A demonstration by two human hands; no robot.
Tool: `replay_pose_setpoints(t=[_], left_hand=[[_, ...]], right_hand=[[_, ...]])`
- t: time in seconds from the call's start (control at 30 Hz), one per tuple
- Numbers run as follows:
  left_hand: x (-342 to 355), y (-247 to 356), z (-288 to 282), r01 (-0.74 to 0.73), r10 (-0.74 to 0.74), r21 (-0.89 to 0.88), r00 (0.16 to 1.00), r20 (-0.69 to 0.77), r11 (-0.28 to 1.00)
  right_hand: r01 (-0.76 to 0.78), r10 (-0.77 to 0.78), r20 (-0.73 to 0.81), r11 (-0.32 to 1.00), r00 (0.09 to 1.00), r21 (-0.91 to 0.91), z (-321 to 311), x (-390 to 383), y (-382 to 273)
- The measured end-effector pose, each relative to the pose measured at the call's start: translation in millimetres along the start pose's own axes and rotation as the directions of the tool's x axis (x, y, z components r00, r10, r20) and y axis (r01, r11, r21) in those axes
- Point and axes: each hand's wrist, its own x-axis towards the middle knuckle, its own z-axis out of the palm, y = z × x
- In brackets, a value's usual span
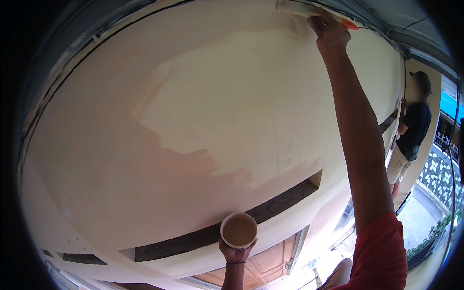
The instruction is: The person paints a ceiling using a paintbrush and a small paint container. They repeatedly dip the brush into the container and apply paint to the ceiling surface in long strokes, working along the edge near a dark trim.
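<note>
Cream-and-pink painted wall (217, 96) fronts the person. Left hand (235, 250) holds a white-rimmed round cup (239, 217) of brown liquid (239, 234) below; tilting risks spillage. Right hand (332, 34) grips a pale, elongated tool (296, 7) up high; overreach could smear the grey overhead beam (423, 42).

Glare on ground (336, 253), lower right; wall (232, 92) softly lit; edges fisheye-bent, corners black.

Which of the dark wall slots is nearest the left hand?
The long slot running behind the round container in the left hand; the lower-left slots are shorter and farther away.
</note>
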Motion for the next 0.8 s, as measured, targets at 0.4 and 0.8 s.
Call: replay_pose_setpoints(t=[0.4,0.8], left_hand=[[-3.2,-1.5,12.2,-0.034,0.036,0.041,0.998,-0.044,0.999],[-4.7,-4.8,20.4,-0.019,0.019,0.02,1.0,-0.008,1.0]], right_hand=[[0.106,-0.21,-0.327,0.945,0.921,-0.31,-43.3,39.3,-51.3],[0.645,-0.487,0.659,-0.23,0.572,-0.729,-71.9,-3.3,-37.9]])
